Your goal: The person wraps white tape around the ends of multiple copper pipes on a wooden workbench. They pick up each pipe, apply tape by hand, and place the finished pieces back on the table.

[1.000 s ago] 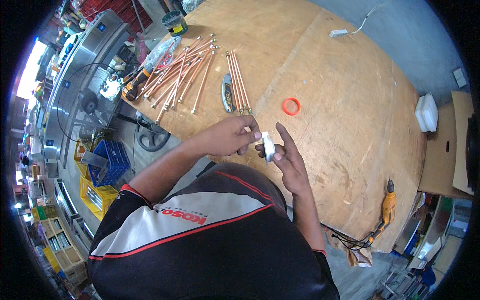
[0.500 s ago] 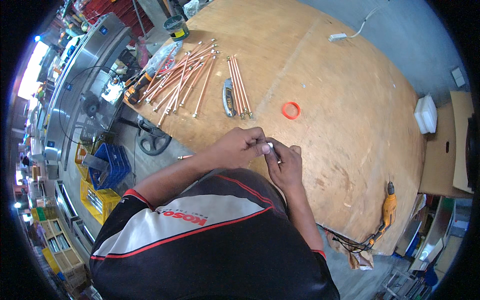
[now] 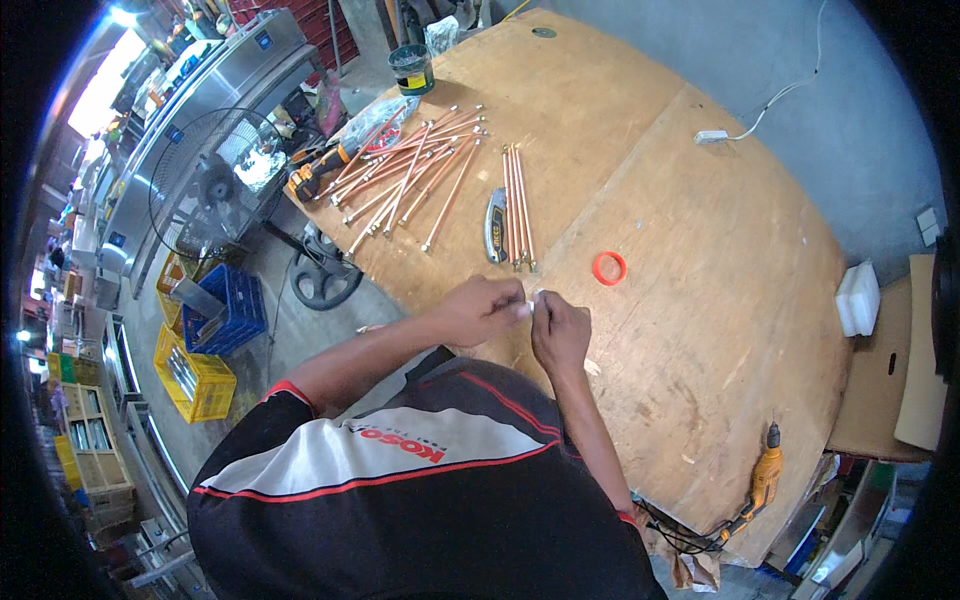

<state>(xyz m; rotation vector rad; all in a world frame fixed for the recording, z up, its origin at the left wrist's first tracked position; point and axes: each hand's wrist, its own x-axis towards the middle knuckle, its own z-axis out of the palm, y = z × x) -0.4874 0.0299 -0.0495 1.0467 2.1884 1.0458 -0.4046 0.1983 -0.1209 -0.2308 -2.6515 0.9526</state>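
My left hand [image 3: 485,308] and my right hand [image 3: 562,335] meet at the table's near edge, fingers closed. A small white piece [image 3: 532,300] shows between their fingertips; its kind is too small to tell. Past my left forearm pokes the end of a copper tube [image 3: 370,328], in line with my left fist, which appears to grip it; the rest is hidden. Beyond my hands, several copper tubes [image 3: 518,210] with brass-coloured end nuts lie side by side. Left of them rests a grey utility knife [image 3: 495,226]. An orange-red ring [image 3: 609,268] lies to the right.
A loose pile of copper tubes [image 3: 415,170] covers the table's far left, beside an orange-and-black power tool [image 3: 318,172] and a dark tub [image 3: 411,70]. At the right are a yellow drill [image 3: 765,478] and white foam blocks [image 3: 858,300]. A fan [image 3: 215,185] and crates [image 3: 225,310] stand at left.
The view has shifted, so the table's things appear lower and mostly further right. My hands have come slightly apart at the fingertips, and more of the white piece shows between them.
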